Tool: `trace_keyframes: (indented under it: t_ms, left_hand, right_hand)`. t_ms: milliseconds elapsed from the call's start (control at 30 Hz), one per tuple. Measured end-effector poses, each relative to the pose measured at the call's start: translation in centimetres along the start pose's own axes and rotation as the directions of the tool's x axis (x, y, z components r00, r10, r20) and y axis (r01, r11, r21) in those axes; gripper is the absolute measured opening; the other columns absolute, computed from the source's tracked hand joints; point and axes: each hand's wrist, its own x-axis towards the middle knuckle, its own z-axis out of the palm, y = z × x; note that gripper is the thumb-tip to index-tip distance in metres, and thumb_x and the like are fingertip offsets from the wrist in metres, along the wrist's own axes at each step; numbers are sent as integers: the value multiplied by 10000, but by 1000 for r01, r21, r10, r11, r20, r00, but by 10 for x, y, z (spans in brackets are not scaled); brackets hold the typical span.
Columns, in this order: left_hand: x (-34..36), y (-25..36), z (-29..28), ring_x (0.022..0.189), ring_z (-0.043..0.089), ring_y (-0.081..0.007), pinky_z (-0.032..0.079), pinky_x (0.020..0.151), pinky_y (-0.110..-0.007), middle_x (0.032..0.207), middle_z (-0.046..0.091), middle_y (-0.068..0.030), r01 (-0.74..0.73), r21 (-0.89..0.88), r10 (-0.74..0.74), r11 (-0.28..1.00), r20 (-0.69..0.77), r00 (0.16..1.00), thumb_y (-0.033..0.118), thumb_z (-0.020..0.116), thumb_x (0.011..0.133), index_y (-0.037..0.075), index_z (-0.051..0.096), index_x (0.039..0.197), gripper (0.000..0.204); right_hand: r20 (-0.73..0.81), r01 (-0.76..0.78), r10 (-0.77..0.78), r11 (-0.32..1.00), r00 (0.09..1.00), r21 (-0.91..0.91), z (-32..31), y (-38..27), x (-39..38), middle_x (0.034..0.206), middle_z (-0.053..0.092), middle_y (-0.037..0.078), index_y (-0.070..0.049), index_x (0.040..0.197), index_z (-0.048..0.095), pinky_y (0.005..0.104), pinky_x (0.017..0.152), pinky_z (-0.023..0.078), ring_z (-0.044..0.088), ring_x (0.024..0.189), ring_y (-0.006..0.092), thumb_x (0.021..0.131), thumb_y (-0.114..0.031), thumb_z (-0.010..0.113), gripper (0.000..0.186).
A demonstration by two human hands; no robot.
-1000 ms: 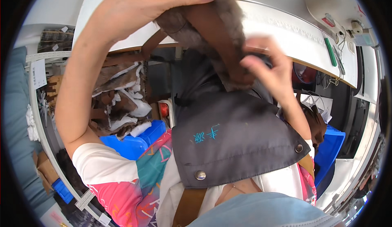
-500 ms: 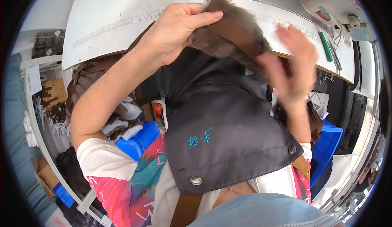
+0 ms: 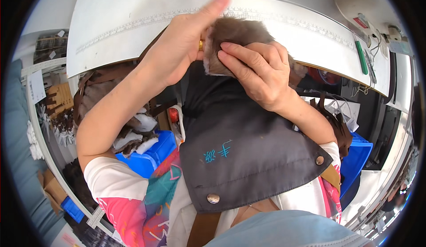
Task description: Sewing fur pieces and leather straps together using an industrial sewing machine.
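Together left hand (image 3: 177, 51) and right hand (image 3: 259, 76) pinch fluffy brown fur piece (image 3: 233, 34).

The soft furry piece (image 3: 237, 43) between the hands is grey-brown, paler cream along its cut edge. A ring on the left hand (image 3: 177, 51) is gold. The heavy apron bib (image 3: 248, 149) is dark charcoal grey, with small turquoise stitching and two round silver-coloured snaps; its straps are tan brown. The short-sleeved shirt (image 3: 128, 193) is white, printed with pink, teal and orange patches. The broad flat surface (image 3: 133, 20) is pale grey-white, crossed by a fine line of dark ruler marks. The plastic bins (image 3: 148, 158) at either side are bright blue, one holding brown and white scraps. A slim tool (image 3: 360, 56) lying at the right is green.
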Motion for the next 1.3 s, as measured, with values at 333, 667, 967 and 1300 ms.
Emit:
trace_keyframes:
  t_ms: [333,667,967,1300]
  left_hand:
    - [3,-15,-12,763,589,-36,486,682,-197,830,681,-13,-486,473,415,735,253,874,8,557,884,-34,667,1064,215]
    - [6,-14,-20,731,561,-23,450,634,-185,810,668,-25,-471,461,414,752,226,882,-88,500,828,-18,683,1025,277]
    - [-4,-24,-23,907,599,-107,464,761,-210,980,654,-99,-635,469,578,614,281,766,-137,518,832,-46,657,1016,247]
    - [-1,-59,-11,773,622,-77,496,688,-182,895,684,-71,-687,340,736,642,-21,677,-30,679,827,-37,683,965,138]
  right_hand:
    - [45,-155,150,978,988,142,-22,16,27,1044,629,94,-23,881,655,360,760,458,612,913,265,634,-102,750,276]
    - [386,-620,486,640,784,454,-22,20,34,746,557,82,-20,761,557,355,644,393,499,680,253,751,-130,726,202]
    - [307,-525,434,773,847,356,-21,19,35,735,547,44,-60,760,567,334,695,354,494,698,236,727,-106,728,171]
    - [152,-424,398,877,905,226,-18,11,35,753,584,11,-92,836,613,330,741,345,536,727,208,709,-88,737,178]
